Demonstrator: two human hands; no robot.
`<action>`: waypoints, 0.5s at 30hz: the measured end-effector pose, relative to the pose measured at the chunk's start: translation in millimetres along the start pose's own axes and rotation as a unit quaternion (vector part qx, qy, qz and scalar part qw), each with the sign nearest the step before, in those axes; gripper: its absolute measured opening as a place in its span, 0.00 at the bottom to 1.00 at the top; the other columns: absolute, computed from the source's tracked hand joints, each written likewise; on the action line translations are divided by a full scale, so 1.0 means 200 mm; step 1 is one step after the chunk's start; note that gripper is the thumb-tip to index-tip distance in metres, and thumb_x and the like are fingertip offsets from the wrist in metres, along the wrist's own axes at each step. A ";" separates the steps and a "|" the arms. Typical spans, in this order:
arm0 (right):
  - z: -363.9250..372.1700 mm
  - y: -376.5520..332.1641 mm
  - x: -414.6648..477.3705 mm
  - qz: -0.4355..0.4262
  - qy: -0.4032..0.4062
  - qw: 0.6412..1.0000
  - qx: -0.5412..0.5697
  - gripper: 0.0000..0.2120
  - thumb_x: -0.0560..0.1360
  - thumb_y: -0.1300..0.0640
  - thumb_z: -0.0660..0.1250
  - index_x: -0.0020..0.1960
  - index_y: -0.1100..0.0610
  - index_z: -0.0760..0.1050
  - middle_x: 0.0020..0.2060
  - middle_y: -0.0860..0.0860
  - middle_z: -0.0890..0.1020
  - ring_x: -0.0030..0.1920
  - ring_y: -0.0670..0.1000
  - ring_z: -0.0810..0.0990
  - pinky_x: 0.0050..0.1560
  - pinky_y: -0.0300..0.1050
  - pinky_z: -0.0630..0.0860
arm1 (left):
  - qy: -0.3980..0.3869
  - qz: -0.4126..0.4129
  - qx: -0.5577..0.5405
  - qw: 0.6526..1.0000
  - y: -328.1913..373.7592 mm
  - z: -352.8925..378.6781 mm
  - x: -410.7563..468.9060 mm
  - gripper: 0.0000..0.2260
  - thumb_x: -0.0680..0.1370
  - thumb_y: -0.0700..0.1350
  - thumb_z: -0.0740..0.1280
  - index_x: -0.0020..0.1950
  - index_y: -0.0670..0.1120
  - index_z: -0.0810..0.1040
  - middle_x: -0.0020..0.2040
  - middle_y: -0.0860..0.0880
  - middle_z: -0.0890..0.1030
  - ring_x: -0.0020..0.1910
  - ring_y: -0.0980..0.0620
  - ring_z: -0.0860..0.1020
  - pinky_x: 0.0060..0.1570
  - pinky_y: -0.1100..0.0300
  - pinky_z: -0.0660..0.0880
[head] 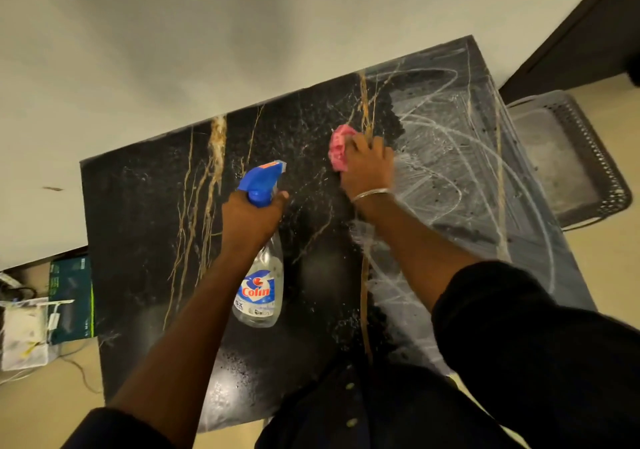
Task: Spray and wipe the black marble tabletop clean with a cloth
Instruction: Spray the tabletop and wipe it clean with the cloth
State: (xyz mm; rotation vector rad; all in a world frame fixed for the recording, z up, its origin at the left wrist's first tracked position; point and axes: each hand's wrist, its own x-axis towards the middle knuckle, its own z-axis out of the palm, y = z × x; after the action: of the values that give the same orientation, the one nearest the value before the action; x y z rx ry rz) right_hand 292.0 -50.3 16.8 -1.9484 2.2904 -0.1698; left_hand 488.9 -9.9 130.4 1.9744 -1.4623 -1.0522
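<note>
the black marble table top (138,206) fills the middle of the view, pushed up against a pale wall. it is hard and flat, and it looks wet and slippery now. its right part has white swirly smears, and small wet drops dot the middle. the left part looks mostly dry.

the pink cloth (341,147) lies near the far edge, in the middle of the top. the right hand (367,168) presses down on it, fingers bunched over it. the cloth looks soft and light, so it probably squashes flat and slides easily. a good place to hold it is on top, with the whole palm.

the left hand (251,218) is wrapped tight around the neck of the spray bottle (261,268). the bottle is clear plastic with a blue top, probably light and a bit slick when wet.

a gray basket (568,157) sits on the floor to the right.
</note>
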 end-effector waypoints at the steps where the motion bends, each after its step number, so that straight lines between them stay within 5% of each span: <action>1: -0.02 0.10 0.02 0.039 -0.002 0.999 -0.002 0.23 0.74 0.57 0.65 0.68 0.59 0.69 0.61 0.56 0.73 0.60 0.62 0.71 0.58 0.57 0.70 | -0.003 0.007 0.000 1.000 0.00 0.01 -0.01 0.09 0.74 0.47 0.70 0.49 0.45 0.75 0.39 0.45 0.79 0.36 0.51 0.78 0.39 0.60 0.77; 4: -0.07 0.26 0.06 0.118 -0.029 0.993 -0.006 0.26 0.74 0.56 0.65 0.70 0.60 0.66 0.64 0.58 0.70 0.63 0.66 0.68 0.61 0.61 0.67 | -0.005 0.019 -0.008 1.000 0.01 0.02 -0.03 0.07 0.74 0.47 0.71 0.44 0.52 0.72 0.37 0.47 0.77 0.35 0.51 0.76 0.40 0.56 0.77; 8: -0.06 0.08 -0.02 0.153 -0.036 0.988 0.009 0.28 0.74 0.57 0.65 0.72 0.59 0.63 0.67 0.57 0.68 0.66 0.67 0.66 0.66 0.62 0.63 | 0.010 0.016 -0.016 1.000 0.00 0.03 -0.07 0.07 0.74 0.47 0.71 0.45 0.50 0.73 0.34 0.49 0.76 0.33 0.53 0.75 0.40 0.54 0.77; 12: 0.03 -0.32 -0.23 -0.009 -0.031 0.998 0.049 0.24 0.70 0.58 0.68 0.66 0.57 0.69 0.58 0.54 0.75 0.54 0.59 0.73 0.51 0.52 0.71 | 0.011 0.000 -0.022 1.000 -0.02 0.03 -0.11 0.07 0.74 0.46 0.71 0.45 0.53 0.73 0.38 0.46 0.79 0.36 0.51 0.77 0.42 0.54 0.77; 15: 0.07 -0.49 -0.33 -0.138 -0.069 0.986 0.067 0.20 0.72 0.55 0.69 0.63 0.56 0.73 0.59 0.53 0.76 0.54 0.57 0.73 0.52 0.53 0.72 | 0.013 0.005 0.004 1.000 -0.04 0.03 -0.12 0.09 0.75 0.48 0.70 0.51 0.49 0.73 0.42 0.47 0.80 0.40 0.52 0.78 0.44 0.58 0.77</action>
State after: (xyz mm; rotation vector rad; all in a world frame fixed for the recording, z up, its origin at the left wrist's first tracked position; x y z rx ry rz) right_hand 400.2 -1.2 22.1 -2.1265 1.8671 -0.2024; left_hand 485.8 16.4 128.1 1.9782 -1.4635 -1.0143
